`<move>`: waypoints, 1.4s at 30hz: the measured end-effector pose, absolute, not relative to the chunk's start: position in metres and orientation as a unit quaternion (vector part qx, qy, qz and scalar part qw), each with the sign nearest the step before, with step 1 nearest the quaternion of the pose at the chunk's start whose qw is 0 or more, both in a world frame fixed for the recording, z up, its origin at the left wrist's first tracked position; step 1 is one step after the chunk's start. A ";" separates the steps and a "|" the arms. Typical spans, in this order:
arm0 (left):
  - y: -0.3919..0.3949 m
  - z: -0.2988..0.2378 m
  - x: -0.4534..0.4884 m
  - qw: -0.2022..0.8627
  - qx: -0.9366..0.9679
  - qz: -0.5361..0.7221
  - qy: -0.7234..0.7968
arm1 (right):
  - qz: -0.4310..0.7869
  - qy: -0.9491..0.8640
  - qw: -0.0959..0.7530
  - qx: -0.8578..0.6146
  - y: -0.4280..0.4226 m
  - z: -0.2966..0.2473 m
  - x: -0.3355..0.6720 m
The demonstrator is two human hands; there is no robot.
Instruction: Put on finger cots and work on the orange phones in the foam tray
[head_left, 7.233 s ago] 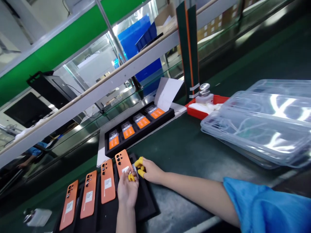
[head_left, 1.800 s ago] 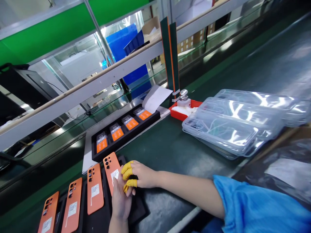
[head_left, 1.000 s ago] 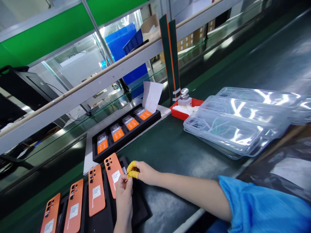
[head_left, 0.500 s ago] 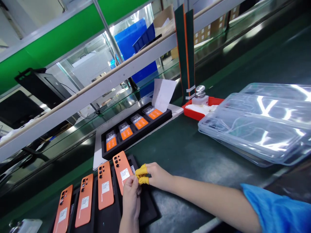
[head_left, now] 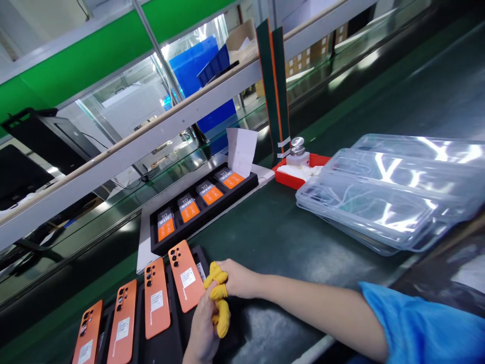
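Observation:
My left hand (head_left: 203, 323) and my right hand (head_left: 239, 279) meet just right of a row of orange phones. Yellow finger cots (head_left: 215, 273) cover the thumb and a fingertip of my right hand, which pinches at the left hand's thumb. Curled fingers of my left hand also wear yellow cots (head_left: 223, 318). Whatever lies between the fingertips is hidden. Nearest to the hands is an orange phone (head_left: 184, 278), back side up with a white label, in a black tray (head_left: 178, 336). More orange phones (head_left: 156, 299) lie alongside it to the left.
Behind the phones, a black foam tray (head_left: 212, 210) holds several orange-and-grey cards and a white paper sheet (head_left: 241, 151). A red bin (head_left: 285, 178) contains a pump bottle (head_left: 297, 151) and white cloth. Clear plastic trays (head_left: 373, 202) are stacked at right on the green work surface (head_left: 261, 227).
The left hand has turned and its yellow-covered fingers now show below the right hand. The right fingers have closed in over the left thumb. The whole view has shifted slightly.

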State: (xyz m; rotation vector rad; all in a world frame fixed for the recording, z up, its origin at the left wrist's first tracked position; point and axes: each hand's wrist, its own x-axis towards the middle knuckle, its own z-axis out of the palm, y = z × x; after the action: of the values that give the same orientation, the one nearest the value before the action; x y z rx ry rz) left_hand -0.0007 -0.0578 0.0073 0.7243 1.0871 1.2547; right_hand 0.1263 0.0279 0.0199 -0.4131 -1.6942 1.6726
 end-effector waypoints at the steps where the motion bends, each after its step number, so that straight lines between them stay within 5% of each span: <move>1: -0.058 0.009 0.001 0.636 0.306 0.540 0.458 | 0.652 -0.654 0.345 -0.165 0.029 0.020 0.126; 8: -0.055 0.028 0.011 0.642 0.289 0.571 0.422 | 0.695 -0.543 0.401 -0.247 0.042 0.022 0.124; 17: -0.055 -0.008 -0.004 0.671 0.333 0.526 0.403 | 0.767 -0.530 0.293 -0.213 0.016 0.026 0.123; 26: -0.053 0.019 0.007 0.705 0.299 0.537 0.352 | 0.748 -0.522 0.335 -0.236 0.028 0.024 0.122; 32: -0.050 0.022 0.012 0.695 0.244 0.537 0.412 | 0.752 -0.549 0.281 -0.233 0.019 0.011 0.111; 38: -0.033 0.036 0.004 0.613 0.057 0.651 0.443 | 0.490 -0.662 0.479 -0.303 0.028 0.011 0.119; 42: -0.031 0.035 0.001 0.582 0.044 0.664 0.468 | 0.363 -0.805 0.421 -0.208 0.022 0.014 0.122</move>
State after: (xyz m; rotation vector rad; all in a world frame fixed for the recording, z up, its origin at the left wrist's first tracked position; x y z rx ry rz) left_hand 0.0008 -0.0308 0.0346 0.1027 1.0919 1.5494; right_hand 0.1224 0.0218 0.0139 -0.5203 -2.0169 0.9086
